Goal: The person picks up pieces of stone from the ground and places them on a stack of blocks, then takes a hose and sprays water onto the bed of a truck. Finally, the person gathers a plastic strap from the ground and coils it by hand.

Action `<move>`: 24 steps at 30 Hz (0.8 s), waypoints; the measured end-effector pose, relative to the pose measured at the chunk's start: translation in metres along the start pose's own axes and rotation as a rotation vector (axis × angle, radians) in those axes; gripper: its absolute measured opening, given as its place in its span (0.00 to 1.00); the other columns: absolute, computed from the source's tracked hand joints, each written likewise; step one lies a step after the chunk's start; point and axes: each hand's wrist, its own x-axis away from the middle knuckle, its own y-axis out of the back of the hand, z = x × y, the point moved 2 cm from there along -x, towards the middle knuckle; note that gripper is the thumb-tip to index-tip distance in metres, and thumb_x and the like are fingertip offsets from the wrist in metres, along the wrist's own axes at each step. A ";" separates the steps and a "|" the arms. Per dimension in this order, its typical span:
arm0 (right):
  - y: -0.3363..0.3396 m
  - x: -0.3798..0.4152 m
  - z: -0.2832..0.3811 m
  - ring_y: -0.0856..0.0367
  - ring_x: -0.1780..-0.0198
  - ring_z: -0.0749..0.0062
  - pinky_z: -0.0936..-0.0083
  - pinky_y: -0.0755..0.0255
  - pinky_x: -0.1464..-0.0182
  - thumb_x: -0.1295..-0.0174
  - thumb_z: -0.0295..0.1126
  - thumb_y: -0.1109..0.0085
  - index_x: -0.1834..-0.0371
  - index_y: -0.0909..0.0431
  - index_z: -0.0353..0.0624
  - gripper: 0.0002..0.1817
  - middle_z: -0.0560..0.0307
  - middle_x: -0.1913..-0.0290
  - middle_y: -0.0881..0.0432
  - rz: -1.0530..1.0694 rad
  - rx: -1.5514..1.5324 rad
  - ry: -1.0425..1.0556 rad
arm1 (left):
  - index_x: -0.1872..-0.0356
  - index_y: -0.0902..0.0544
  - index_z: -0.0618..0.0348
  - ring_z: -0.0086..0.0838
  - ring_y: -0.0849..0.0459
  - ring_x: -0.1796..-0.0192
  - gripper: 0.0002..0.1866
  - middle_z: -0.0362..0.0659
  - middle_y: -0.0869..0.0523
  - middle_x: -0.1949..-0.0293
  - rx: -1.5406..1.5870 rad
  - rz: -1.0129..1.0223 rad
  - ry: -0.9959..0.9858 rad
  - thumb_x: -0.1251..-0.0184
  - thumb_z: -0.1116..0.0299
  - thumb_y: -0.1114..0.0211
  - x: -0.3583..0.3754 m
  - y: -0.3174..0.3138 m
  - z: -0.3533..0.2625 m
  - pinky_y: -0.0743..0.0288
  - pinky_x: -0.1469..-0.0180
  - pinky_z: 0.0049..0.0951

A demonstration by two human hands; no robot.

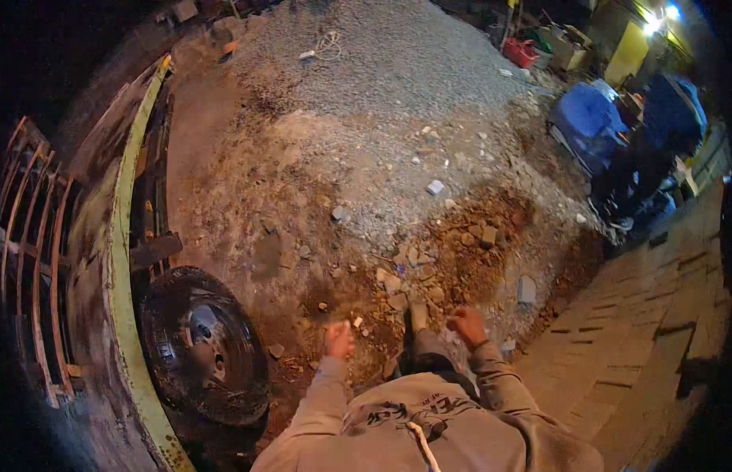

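Observation:
My left hand (338, 340) is in front of my body above the dirt ground, its fingers curled in, with no object showing in it. A small pale stone (357, 322) on the ground appears just beside it. On the other side, my right hand (467, 324) is also held low with the fingers bent inward, somewhat blurred, and I see nothing in it. Between the hands, one of my shoes (418, 315) stands on rubble (413, 256) of broken stones and loose earth. Neither hand visibly touches anything.
A vehicle wheel (205, 346) and a yellow-edged truck bed (122, 259) stand at left. A brick wall (617, 330) runs along the right. Blue tarps (590, 122) lie at upper right, near a red container (521, 53). A gravel heap (382, 63) lies ahead, with a coiled cable (328, 47) on it.

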 end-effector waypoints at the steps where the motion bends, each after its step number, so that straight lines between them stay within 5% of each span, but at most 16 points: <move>1: 0.017 -0.009 0.016 0.26 0.73 0.70 0.71 0.32 0.71 0.47 0.35 0.40 0.67 0.23 0.34 0.13 0.53 0.72 0.23 -0.003 -0.139 -0.135 | 0.52 0.30 0.56 0.22 0.32 0.79 0.17 0.39 0.29 0.78 0.021 -0.086 0.072 0.36 0.59 0.42 -0.005 0.007 0.013 0.39 0.80 0.30; 3: 0.038 -0.041 0.036 0.25 0.71 0.67 0.69 0.30 0.70 0.48 0.32 0.39 0.60 0.24 0.36 0.14 0.51 0.67 0.23 -0.028 -0.331 -0.356 | 0.59 0.29 0.54 0.25 0.30 0.75 0.12 0.39 0.29 0.75 0.108 -0.066 0.094 0.37 0.61 0.41 -0.049 0.054 0.070 0.37 0.79 0.31; 6: 0.061 -0.138 0.024 0.24 0.68 0.66 0.68 0.29 0.68 0.50 0.31 0.39 0.53 0.27 0.40 0.19 0.50 0.63 0.24 -0.090 -0.457 -0.513 | 0.62 0.28 0.53 0.21 0.36 0.83 0.14 0.35 0.32 0.80 0.376 -0.202 0.142 0.41 0.57 0.37 -0.085 0.070 0.045 0.41 0.84 0.25; 7: 0.064 -0.176 0.038 0.24 0.66 0.66 0.69 0.29 0.66 0.49 0.33 0.39 0.52 0.28 0.39 0.21 0.49 0.62 0.24 -0.058 -0.448 -0.474 | 0.66 0.28 0.53 0.20 0.37 0.84 0.14 0.34 0.33 0.81 0.547 -0.259 0.155 0.41 0.57 0.37 -0.103 0.068 0.025 0.43 0.85 0.24; 10: 0.067 -0.287 0.104 0.23 0.62 0.68 0.71 0.29 0.62 0.49 0.37 0.39 0.47 0.31 0.39 0.26 0.48 0.60 0.23 0.091 -0.300 -0.242 | 0.68 0.26 0.54 0.21 0.38 0.85 0.13 0.35 0.30 0.80 0.291 -0.435 0.050 0.43 0.57 0.36 -0.126 0.015 -0.085 0.45 0.86 0.24; 13: 0.057 -0.372 0.201 0.22 0.58 0.69 0.72 0.29 0.57 0.49 0.42 0.38 0.43 0.34 0.39 0.31 0.47 0.58 0.22 0.196 -0.285 -0.011 | 0.51 0.28 0.60 0.28 0.25 0.70 0.23 0.44 0.21 0.63 0.078 -0.405 -0.190 0.43 0.58 0.36 -0.220 -0.028 -0.130 0.30 0.70 0.29; 16: 0.030 -0.419 0.292 0.23 0.63 0.72 0.75 0.29 0.60 0.46 0.43 0.40 0.46 0.32 0.36 0.29 0.52 0.62 0.21 0.280 -0.408 0.226 | 0.43 0.33 0.62 0.30 0.23 0.55 0.30 0.49 0.21 0.57 -0.023 -0.266 -0.291 0.44 0.59 0.35 -0.242 -0.109 -0.226 0.30 0.51 0.31; 18: 0.011 -0.444 0.335 0.25 0.66 0.73 0.76 0.30 0.63 0.45 0.43 0.41 0.49 0.28 0.36 0.26 0.54 0.65 0.21 0.407 -0.387 0.364 | 0.42 0.34 0.62 0.29 0.23 0.56 0.30 0.49 0.21 0.57 -0.156 -0.303 -0.322 0.44 0.59 0.35 -0.256 -0.137 -0.265 0.29 0.53 0.30; 22: -0.035 -0.475 0.365 0.28 0.71 0.78 0.77 0.33 0.68 0.44 0.45 0.41 0.66 0.21 0.36 0.19 0.61 0.72 0.22 0.747 -0.362 0.111 | 0.42 0.34 0.62 0.27 0.22 0.62 0.30 0.49 0.20 0.61 0.002 -0.296 -0.380 0.42 0.57 0.36 -0.373 -0.105 -0.224 0.27 0.60 0.30; 24: -0.051 -0.506 0.363 0.27 0.73 0.78 0.76 0.32 0.69 0.44 0.44 0.41 0.69 0.22 0.37 0.18 0.61 0.75 0.22 0.823 -0.310 0.083 | 0.43 0.33 0.62 0.26 0.21 0.65 0.31 0.48 0.20 0.63 0.055 -0.426 -0.133 0.43 0.54 0.36 -0.401 -0.093 -0.247 0.27 0.66 0.29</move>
